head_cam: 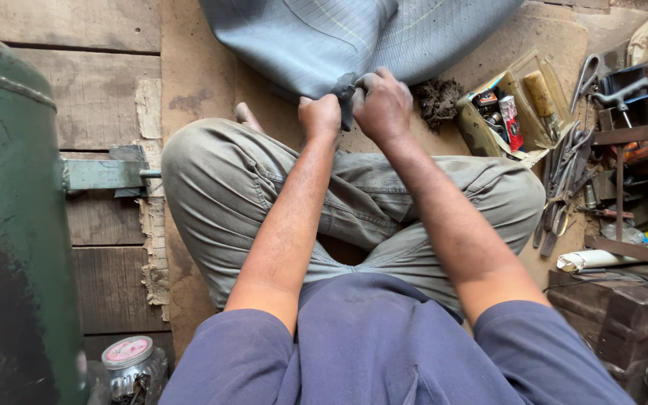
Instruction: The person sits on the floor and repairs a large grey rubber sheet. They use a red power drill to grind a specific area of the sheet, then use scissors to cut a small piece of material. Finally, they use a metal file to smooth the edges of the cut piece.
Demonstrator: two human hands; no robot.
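Just beyond the crossed knees, on the brown floor covering (204,75): both fists clenched on the near corner of a grey-blue cushion cover (316,37). Left hand (319,118) curled tight around the dark, frayed edge of the fabric; right hand (382,105) beside it, almost knuckle to knuckle, pinching the same edge from above.

Cover lying flat and slack, long axis running left to right across the top of the view, gripped corner pointing down toward the fingers, rest spreading up and away past the frame's edge. Faint checked lines over a pale blue-grey weave, a seam running up from the held corner, edge there darkened and ragged (whether torn or merely soiled, impossible to tell).

Just right of the right fingers, a clump of dark fibrous stuffing (438,101) on the floor. Farther right, an open cardboard tray (523,142) holding small tins, a red packet and a wooden-handled tool. Beyond it, a loose spread of scissors and pliers (564,176), well apart from the fingers. Far left of the left fingers, a green metal cylinder (9,225); at its foot, near the lower edge, a glass jar (133,367) with a pale lid, metal bits inside.
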